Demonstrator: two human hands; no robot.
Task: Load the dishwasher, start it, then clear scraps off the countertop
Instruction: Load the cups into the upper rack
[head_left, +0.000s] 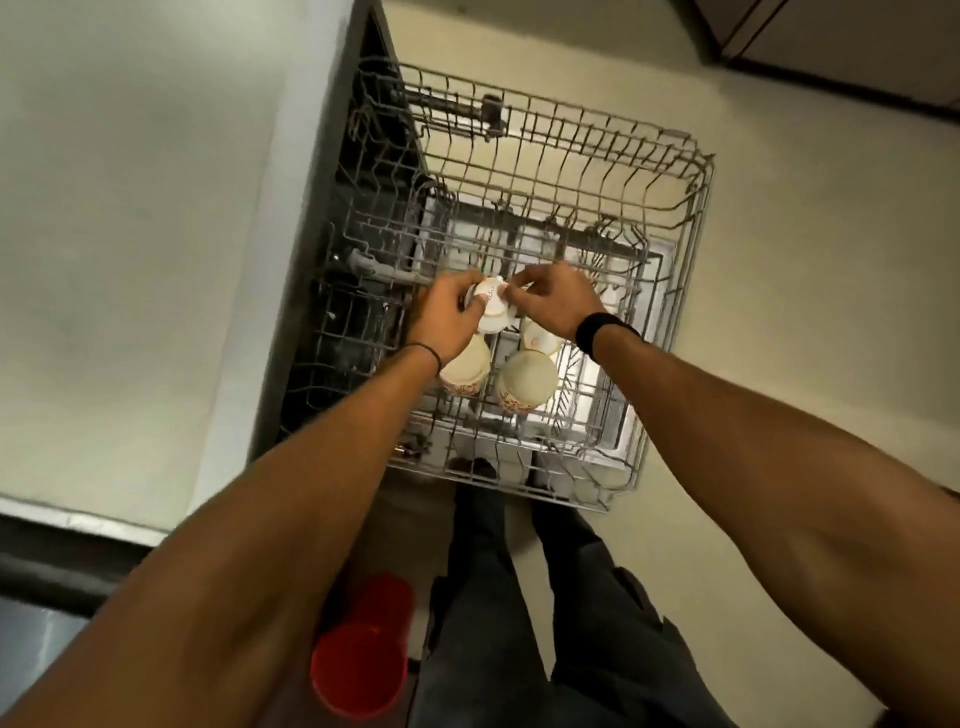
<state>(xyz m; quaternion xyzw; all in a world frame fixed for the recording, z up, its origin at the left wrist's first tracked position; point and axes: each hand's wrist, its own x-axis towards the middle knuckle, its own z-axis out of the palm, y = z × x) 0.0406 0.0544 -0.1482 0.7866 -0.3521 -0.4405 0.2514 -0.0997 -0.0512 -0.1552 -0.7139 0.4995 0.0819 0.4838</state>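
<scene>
Cup (491, 307), white with reddish print, is held over the pulled-out upper dishwasher rack (697, 223). The left hand (447, 318) curls round it and the right hand (557, 304) pinches its edge. Upturned cups (525, 382) sit just beneath.

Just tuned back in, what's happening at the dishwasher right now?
A person stands over the pulled-out wire rack, loading it. The left hand grips a white cup while the right hand pinches its edge, setting it among the tines. Other cups already sit upside down in the rack, nearer the person. A red container sits low beside their legs.
</scene>
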